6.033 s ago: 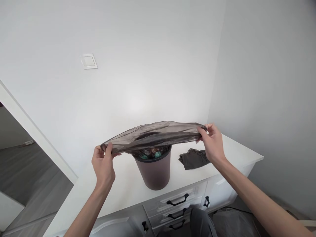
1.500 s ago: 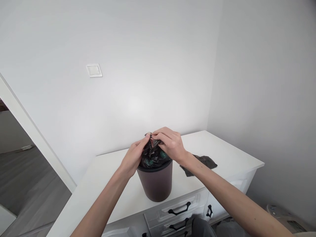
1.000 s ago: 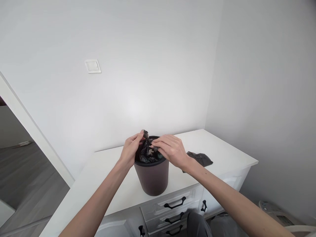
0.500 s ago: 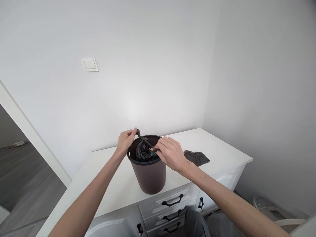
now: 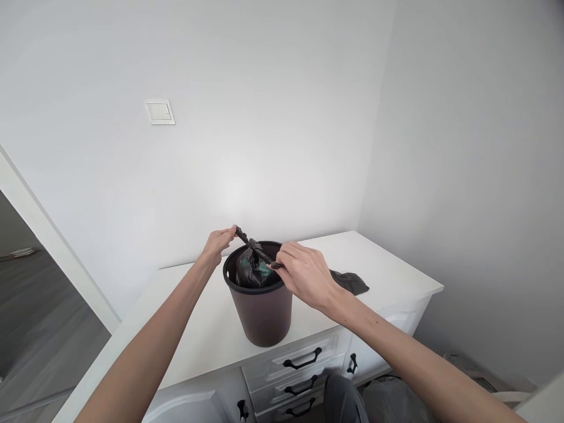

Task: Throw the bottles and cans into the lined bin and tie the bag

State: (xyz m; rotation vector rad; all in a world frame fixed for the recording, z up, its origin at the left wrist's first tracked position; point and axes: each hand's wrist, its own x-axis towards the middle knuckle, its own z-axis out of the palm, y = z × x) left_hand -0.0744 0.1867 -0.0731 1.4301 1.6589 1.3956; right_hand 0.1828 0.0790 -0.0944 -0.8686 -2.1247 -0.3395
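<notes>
A dark brown bin [image 5: 264, 311] stands on a white cabinet top [image 5: 207, 329]. Inside it sits a black garbage bag [image 5: 249, 272] with its top gathered into two twisted ends. My left hand [image 5: 218, 242] pinches one end above the bin's far left rim. My right hand [image 5: 302, 273] is closed on the other end over the right rim. The two ends are stretched taut between my hands across the bag's neck. Something green shows through the plastic.
A second crumpled dark bag [image 5: 350, 282] lies on the cabinet top to the right of the bin. Drawers with black handles [image 5: 302, 360] are below the front edge. A light switch [image 5: 159, 111] is on the wall. A doorway opens at the left.
Six seconds ago I held the bag mouth stretched wide above the bin. Since then I have gathered it and my hands have drawn apart, pulling the twisted ends tight.
</notes>
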